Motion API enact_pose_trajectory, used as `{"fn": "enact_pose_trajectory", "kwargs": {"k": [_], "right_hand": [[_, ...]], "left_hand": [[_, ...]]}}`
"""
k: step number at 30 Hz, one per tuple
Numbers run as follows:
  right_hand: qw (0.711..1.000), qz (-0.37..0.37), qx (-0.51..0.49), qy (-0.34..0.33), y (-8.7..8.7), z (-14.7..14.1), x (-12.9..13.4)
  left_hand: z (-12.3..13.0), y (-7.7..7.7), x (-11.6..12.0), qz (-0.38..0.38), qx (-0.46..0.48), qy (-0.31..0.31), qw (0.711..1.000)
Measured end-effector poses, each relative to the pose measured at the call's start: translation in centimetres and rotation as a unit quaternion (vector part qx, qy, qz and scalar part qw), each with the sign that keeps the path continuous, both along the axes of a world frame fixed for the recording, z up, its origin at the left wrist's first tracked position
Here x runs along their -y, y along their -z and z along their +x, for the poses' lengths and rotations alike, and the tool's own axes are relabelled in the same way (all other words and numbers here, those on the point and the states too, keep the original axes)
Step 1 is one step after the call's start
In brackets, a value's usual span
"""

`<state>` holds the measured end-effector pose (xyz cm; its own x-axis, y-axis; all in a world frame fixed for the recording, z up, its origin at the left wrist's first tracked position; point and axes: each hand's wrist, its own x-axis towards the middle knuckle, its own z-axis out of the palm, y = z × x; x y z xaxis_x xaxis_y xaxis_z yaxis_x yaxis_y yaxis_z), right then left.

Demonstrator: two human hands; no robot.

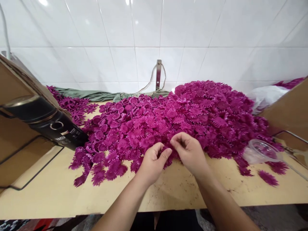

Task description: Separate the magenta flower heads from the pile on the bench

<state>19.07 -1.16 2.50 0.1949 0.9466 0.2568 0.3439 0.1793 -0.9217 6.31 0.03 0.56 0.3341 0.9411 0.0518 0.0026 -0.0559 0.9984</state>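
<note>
A big heap of magenta artificial flower heads (149, 123), thin with fringed petals, covers the middle of the table. At its front edge, my left hand (154, 162) is closed, thumb and index finger pinched; magenta petals show between and just below the fingertips. My right hand (190, 154) is close beside it on the right, thumb and fingertips also pressed together. What the right fingertips hold, if anything, is too small to make out. Both hands meet above the near side of the heap, fingertips almost touching.
At left, a black flask (57, 123) leans by a cardboard box (14, 77) and a black wire frame (36, 175). A clear plastic cup (264, 150) lies at right, near another cardboard piece (286, 109) and a white plastic bag (269, 96). Green cloth (91, 95) runs along the tiled wall.
</note>
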Motion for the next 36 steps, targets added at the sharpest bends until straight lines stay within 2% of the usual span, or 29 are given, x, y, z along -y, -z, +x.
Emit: {"fn": "enact_pose_trajectory", "kwargs": {"k": [4,7,9,12,16,18,20,25,28,32,34,36], "right_hand": [[0.995,0.047,0.037,0.074,-0.3,0.5,-1.9],[0.969,0.077,0.094,0.215,-0.7,2.4,-4.2],[0.957,0.069,0.1,0.263,-1.1,4.0,-5.4],[0.961,0.085,0.147,0.22,-1.7,4.8,-5.1],[0.964,0.138,0.216,0.068,-2.2,2.2,-1.3],[0.974,0.107,0.2,-0.014,-2.0,0.7,0.8],[0.979,0.069,0.188,-0.042,-1.4,-0.4,2.1],[0.99,-0.006,0.117,-0.072,0.6,-0.8,2.1],[0.993,-0.01,0.081,-0.08,0.9,-0.7,1.7],[0.999,0.007,0.032,-0.018,0.3,-0.6,1.2],[1.0,0.019,0.01,0.008,-0.2,-0.1,0.4],[0.996,0.047,0.015,0.077,-0.7,1.0,-1.0]], "left_hand": [[-0.2,-0.5,0.5,0.022,-0.001,-0.011,1.0],[-0.8,-1.0,1.4,0.039,-0.001,0.008,0.999],[-1.3,-1.3,1.8,0.045,-0.009,0.029,0.999],[-1.4,-1.4,1.3,0.01,0.015,0.021,1.0],[-0.5,-0.7,-0.1,-0.045,0.052,0.002,0.998],[-0.1,-0.1,-0.4,-0.065,0.061,-0.007,0.996],[0.2,0.4,-0.5,-0.073,0.065,-0.027,0.995],[0.3,0.9,-0.5,-0.073,0.041,-0.052,0.995],[0.2,0.9,-0.5,-0.05,0.03,-0.057,0.997],[0.2,0.6,0.0,0.005,0.015,-0.029,0.999],[0.2,0.3,0.5,0.036,-0.001,-0.034,0.999],[0.0,-0.2,1.1,0.062,-0.009,-0.038,0.997]]}}
